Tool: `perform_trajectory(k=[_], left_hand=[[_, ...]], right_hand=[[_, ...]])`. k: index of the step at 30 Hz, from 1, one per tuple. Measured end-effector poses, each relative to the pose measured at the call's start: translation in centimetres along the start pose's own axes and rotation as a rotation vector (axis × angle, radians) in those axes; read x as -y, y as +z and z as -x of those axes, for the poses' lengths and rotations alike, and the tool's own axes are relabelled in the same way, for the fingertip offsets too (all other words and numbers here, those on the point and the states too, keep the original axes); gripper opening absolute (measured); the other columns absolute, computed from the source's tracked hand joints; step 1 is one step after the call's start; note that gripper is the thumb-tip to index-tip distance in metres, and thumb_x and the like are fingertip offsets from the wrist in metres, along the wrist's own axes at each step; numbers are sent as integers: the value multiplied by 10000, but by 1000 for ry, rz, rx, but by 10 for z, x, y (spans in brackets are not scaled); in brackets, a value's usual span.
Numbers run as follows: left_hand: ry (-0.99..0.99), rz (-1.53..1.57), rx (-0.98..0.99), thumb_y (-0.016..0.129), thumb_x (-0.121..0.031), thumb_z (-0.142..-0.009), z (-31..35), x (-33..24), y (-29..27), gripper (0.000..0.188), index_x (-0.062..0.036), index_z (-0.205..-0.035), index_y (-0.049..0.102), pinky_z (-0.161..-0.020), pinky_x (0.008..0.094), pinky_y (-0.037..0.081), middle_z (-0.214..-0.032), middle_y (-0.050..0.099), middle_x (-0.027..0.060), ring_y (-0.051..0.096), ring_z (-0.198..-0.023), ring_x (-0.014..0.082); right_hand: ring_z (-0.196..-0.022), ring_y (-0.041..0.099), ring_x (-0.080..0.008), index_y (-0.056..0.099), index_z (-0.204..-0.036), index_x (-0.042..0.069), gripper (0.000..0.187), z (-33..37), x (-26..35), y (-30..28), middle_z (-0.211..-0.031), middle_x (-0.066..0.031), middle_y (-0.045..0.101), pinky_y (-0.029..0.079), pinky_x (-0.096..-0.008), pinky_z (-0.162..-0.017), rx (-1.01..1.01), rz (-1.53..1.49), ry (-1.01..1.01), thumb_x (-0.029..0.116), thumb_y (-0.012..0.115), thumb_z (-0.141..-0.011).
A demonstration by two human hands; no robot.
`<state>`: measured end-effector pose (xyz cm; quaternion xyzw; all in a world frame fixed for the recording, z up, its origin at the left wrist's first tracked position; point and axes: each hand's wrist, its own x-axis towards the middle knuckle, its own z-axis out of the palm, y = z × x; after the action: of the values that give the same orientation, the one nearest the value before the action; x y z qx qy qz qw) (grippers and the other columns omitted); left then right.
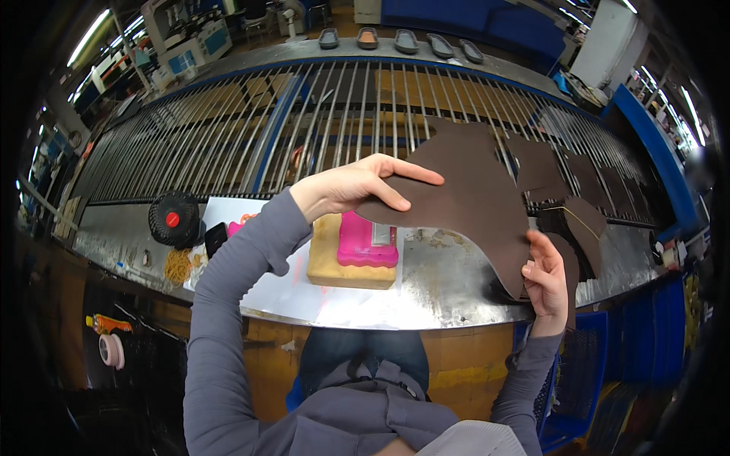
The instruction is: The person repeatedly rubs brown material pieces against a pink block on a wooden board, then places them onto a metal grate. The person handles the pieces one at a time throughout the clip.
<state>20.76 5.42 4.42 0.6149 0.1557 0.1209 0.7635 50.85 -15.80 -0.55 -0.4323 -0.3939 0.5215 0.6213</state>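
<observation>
A large, dark brown cut piece of flat sheet material, with curved edges, is held up above the metal worktable, tilted. My left hand grips its left end, thumb on the near face and index finger stretched along the top. At its lower right edge, my right hand has thumb and fingers bent close around the rim. Below the left hand, a bright pink scalloped tray with a pale rectangular part sits on a wooden block. The block rests on white paper with pink smudges.
Right of my piece lie more brown pieces and a banded brown stack. Leftward are a black round object with a red centre and rubber bands. Beyond runs a roller conveyor, several small trays behind it. Blue crates stand lower right.
</observation>
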Motion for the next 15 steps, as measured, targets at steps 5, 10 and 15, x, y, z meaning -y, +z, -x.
perform_trajectory(k=[5,10,15], left_hand=[[57,215,26,656,132,-733,-1,-7,-9,630,-4,-1341,566,-1026,269,492,-1324,594,149,626,-1146,194],[62,184,0,681,126,-698,1,-16,-11,692,25,-1365,530,-1064,300,457,-1330,595,159,626,-1159,202],[98,-402,-51,667,115,-746,7,-45,-31,646,-33,-1366,559,-1044,275,445,-1341,602,109,595,-1170,154]], right_hand=[[-961,640,-133,176,-1543,7,831,-31,7,12,-1370,-172,519,528,-235,-769,171,-303,144,-32,605,-832],[-1022,660,-143,469,-1371,-28,475,-83,6,3,-1198,-99,648,545,-294,-860,203,-207,261,140,599,-946],[-971,671,-120,572,-1261,15,340,-138,49,26,-1111,-61,685,562,-296,-812,162,110,21,151,596,-951]])
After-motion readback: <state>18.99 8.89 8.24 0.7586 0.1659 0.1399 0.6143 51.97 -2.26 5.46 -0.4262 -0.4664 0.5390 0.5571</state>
